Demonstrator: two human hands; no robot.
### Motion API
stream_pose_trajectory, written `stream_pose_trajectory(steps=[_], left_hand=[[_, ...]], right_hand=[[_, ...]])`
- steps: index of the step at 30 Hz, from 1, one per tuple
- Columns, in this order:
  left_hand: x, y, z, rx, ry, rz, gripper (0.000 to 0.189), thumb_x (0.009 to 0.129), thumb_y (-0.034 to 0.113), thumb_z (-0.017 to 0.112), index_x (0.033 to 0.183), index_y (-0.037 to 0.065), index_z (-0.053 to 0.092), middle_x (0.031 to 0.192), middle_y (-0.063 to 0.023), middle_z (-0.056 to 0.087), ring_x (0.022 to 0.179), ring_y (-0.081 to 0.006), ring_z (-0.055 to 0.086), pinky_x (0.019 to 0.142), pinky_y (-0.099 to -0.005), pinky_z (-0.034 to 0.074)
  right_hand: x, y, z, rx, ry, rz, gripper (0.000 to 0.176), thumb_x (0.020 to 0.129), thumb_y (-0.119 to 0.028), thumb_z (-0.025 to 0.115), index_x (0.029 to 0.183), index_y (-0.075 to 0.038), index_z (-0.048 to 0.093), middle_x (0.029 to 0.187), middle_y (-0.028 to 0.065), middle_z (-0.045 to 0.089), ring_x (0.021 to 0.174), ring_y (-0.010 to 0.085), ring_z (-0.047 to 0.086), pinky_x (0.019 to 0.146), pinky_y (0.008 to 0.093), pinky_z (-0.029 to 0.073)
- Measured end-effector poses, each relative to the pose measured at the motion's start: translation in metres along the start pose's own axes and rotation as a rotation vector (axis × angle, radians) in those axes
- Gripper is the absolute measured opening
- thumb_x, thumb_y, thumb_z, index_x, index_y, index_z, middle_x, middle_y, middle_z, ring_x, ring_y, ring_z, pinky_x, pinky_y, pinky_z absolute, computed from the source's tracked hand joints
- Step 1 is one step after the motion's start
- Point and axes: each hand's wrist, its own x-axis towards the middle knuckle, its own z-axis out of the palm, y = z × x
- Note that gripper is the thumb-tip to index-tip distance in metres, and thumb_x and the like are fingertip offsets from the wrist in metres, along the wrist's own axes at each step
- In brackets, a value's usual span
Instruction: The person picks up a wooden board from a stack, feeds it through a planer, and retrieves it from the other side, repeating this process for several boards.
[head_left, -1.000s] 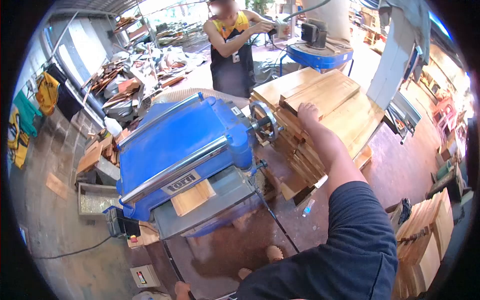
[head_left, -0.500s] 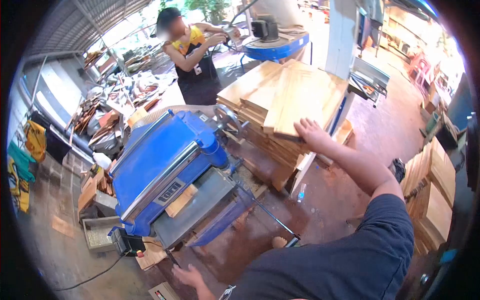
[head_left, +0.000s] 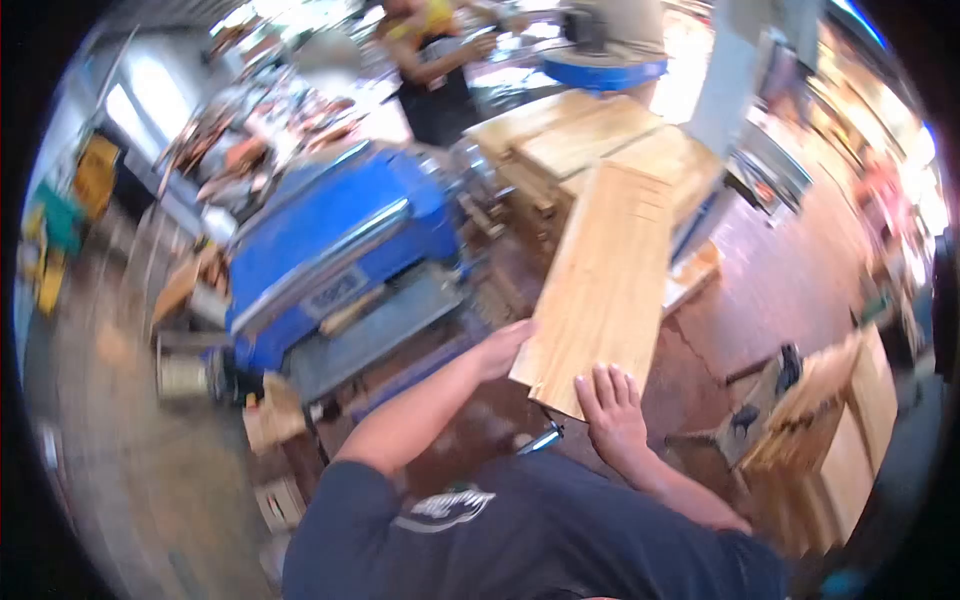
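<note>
In head view, resting right hand point(head_left: 614, 412), fingers slightly spread, on near end of a long, pale, rectangular wooden board point(head_left: 605, 280); placing left hand point(head_left: 505, 350) at its left edge, fingertips hidden, cannot tell whether pinching. Seen left of board: boxy blue metal machine point(head_left: 335, 245).

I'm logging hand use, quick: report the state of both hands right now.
Left hand: at the wooden board's left edge; fingers partly hidden, so cannot tell how closed.
Right hand: open, laid on the board's near end.
</note>
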Motion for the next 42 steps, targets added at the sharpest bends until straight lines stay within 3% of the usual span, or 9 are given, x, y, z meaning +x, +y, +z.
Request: stream_pose_trajectory(steps=[2, 8, 11, 13, 14, 16, 27, 34, 42], left_hand=[[0.019, 0.001, 0.022, -0.115, 0.07, -0.147, 0.046, 0.092, 0.026, 0.058, 0.129, 0.0, 0.048, 0.119, -0.0168, 0.061, 0.106, -0.0264, 0.062, 0.095, -0.0411, 0.048], [0.004, -0.02, 0.038, 0.076, 0.131, 0.078, 0.048, 0.089, 0.021, 0.063, 0.13, 0.001, 0.048, 0.121, -0.0114, 0.059, 0.109, -0.0194, 0.058, 0.094, -0.0357, 0.046], [0.004, -0.044, 0.027, 0.214, 0.148, 0.101, 0.051, 0.088, 0.021, 0.065, 0.131, 0.001, 0.047, 0.12, -0.0106, 0.058, 0.109, -0.0182, 0.056, 0.094, -0.0351, 0.044], [-0.006, -0.056, 0.024, 0.235, 0.166, 0.142, 0.053, 0.086, 0.021, 0.066, 0.131, 0.001, 0.046, 0.121, -0.0102, 0.057, 0.11, -0.0176, 0.054, 0.096, -0.0344, 0.042], [-0.013, -0.059, 0.023, 0.238, 0.189, 0.116, 0.055, 0.085, 0.021, 0.069, 0.132, 0.002, 0.048, 0.124, -0.01, 0.058, 0.114, -0.018, 0.054, 0.098, -0.0349, 0.041], [-0.027, -0.07, 0.02, 0.292, 0.203, 0.13, 0.055, 0.085, 0.022, 0.069, 0.131, 0.002, 0.048, 0.124, -0.0105, 0.058, 0.113, -0.0179, 0.054, 0.098, -0.0349, 0.041], [-0.067, -0.104, 0.01, 0.832, 0.709, 0.091, 0.049, 0.078, 0.039, 0.076, 0.105, 0.0, 0.061, 0.096, -0.0097, 0.067, 0.086, -0.0144, 0.06, 0.08, -0.0338, 0.049], [-0.117, -0.143, -0.004, 0.741, 0.716, 0.414, 0.042, 0.079, 0.032, 0.076, 0.103, 0.002, 0.06, 0.097, -0.0098, 0.066, 0.087, -0.0166, 0.061, 0.08, -0.0332, 0.048], [-0.184, -0.16, -0.021, 0.541, 1.266, 0.361, 0.038, 0.084, 0.033, 0.07, 0.107, 0.004, 0.062, 0.097, -0.0092, 0.068, 0.089, -0.0187, 0.063, 0.079, -0.034, 0.048]], right_hand=[[-0.009, 0.001, 0.009, 0.022, 0.004, -0.041, 0.05, 0.081, -0.011, 0.052, 0.131, -0.01, 0.048, 0.134, 0.0201, 0.045, 0.126, 0.0382, 0.041, 0.105, 0.0525, 0.031], [-0.018, 0.033, -0.008, 0.333, -0.153, -0.069, 0.06, 0.076, -0.003, 0.062, 0.133, -0.01, 0.045, 0.14, 0.02, 0.038, 0.131, 0.0388, 0.036, 0.108, 0.0533, 0.027], [-0.014, 0.071, 0.032, 0.498, 0.283, 0.155, 0.06, 0.081, -0.007, 0.064, 0.136, -0.005, 0.04, 0.143, 0.0181, 0.035, 0.132, 0.0356, 0.037, 0.108, 0.0507, 0.03], [-0.001, 0.094, 0.067, 1.192, 0.355, 0.582, 0.057, 0.09, -0.019, 0.06, 0.138, 0.0, 0.035, 0.143, 0.017, 0.036, 0.13, 0.0322, 0.039, 0.107, 0.0457, 0.033], [0.004, 0.11, 0.094, 1.191, 0.374, 0.577, 0.057, 0.09, -0.019, 0.06, 0.138, 0.0, 0.035, 0.143, 0.017, 0.036, 0.13, 0.0322, 0.039, 0.107, 0.0457, 0.033], [0.009, 0.135, 0.141, 1.974, -0.003, 0.813, 0.059, 0.096, -0.036, 0.052, 0.14, -0.002, 0.033, 0.139, 0.0164, 0.044, 0.125, 0.0307, 0.045, 0.105, 0.0435, 0.036], [0.0, 0.041, 0.147, 1.927, 0.193, 1.143, 0.053, 0.098, -0.041, 0.047, 0.127, 0.003, 0.046, 0.121, 0.0158, 0.058, 0.107, 0.0274, 0.058, 0.092, 0.041, 0.048], [0.009, 0.013, 0.137, 1.734, 0.245, 0.851, 0.042, 0.097, -0.029, 0.052, 0.124, 0.003, 0.049, 0.118, 0.0133, 0.059, 0.105, 0.022, 0.057, 0.092, 0.0347, 0.045], [0.047, -0.074, 0.138, 1.585, -0.184, 0.466, 0.03, 0.092, -0.023, 0.061, 0.108, 0.003, 0.058, 0.099, 0.0092, 0.065, 0.089, 0.0144, 0.059, 0.079, 0.0304, 0.048]])
